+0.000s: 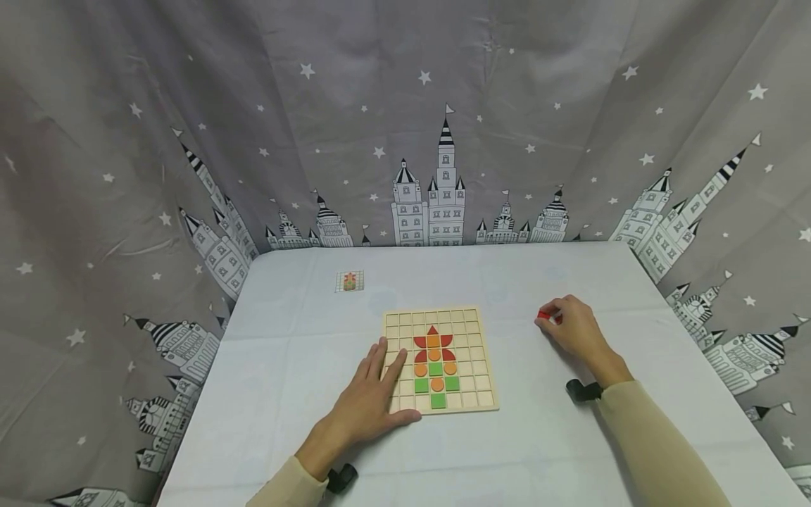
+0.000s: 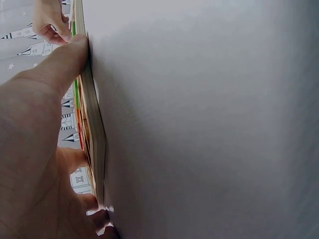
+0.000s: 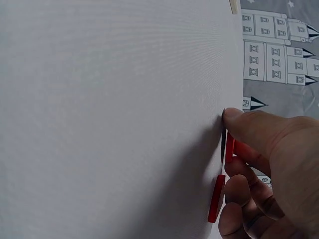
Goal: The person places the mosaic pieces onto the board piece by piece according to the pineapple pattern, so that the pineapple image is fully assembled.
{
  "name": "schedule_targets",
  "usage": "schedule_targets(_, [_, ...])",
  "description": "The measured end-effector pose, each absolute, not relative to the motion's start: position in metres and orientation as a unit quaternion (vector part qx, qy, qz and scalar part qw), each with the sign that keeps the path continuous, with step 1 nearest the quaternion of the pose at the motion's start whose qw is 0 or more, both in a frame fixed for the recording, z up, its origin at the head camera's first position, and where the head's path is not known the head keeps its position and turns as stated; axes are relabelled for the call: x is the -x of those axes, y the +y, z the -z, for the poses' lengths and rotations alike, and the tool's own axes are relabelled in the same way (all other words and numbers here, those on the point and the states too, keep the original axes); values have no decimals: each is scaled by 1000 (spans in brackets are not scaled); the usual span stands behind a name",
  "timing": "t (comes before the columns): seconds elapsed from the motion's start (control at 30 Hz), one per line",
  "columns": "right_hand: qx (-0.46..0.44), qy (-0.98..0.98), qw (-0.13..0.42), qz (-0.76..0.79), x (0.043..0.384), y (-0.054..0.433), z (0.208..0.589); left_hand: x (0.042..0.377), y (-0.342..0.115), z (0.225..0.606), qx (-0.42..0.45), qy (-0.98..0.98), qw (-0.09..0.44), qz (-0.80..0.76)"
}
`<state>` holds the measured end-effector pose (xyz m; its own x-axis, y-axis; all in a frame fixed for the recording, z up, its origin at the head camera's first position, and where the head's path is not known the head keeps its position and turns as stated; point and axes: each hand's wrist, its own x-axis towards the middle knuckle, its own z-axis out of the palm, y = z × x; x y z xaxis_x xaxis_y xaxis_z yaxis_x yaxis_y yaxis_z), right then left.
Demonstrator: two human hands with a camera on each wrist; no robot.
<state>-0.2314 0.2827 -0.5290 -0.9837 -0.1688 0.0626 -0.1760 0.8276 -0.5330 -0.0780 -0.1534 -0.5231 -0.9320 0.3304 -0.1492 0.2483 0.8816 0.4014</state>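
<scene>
A square wooden grid board (image 1: 472, 352) lies on the table, with red, orange and green flat pieces forming a figure in its middle columns. My left hand (image 1: 364, 405) rests with spread fingers over the board's left side, the thumb along its near edge (image 2: 88, 99). To the right of the board, my right hand (image 1: 576, 334) pinches a small red piece (image 3: 230, 147) between thumb and fingers, just at the tabletop. A second red piece (image 3: 216, 199) is close by, beneath the curled fingers. The exact shape of both pieces is hard to tell.
A small pattern card (image 1: 350, 281) showing a similar figure lies beyond the board to the left. White cloth (image 1: 507, 458) covers the table. A grey curtain (image 1: 355, 84) printed with castles and stars hangs behind and at both sides.
</scene>
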Motion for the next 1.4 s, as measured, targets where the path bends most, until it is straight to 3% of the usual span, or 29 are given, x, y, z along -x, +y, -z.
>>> schedule_targets(0.77, [-125,-945,18,-301,214,265,516,78,-154,526,-147,965,114,-186])
schedule_targets(1.4, [-208,-921,52,-324,184,236,512,80,-154,526,-150,965,110,-184])
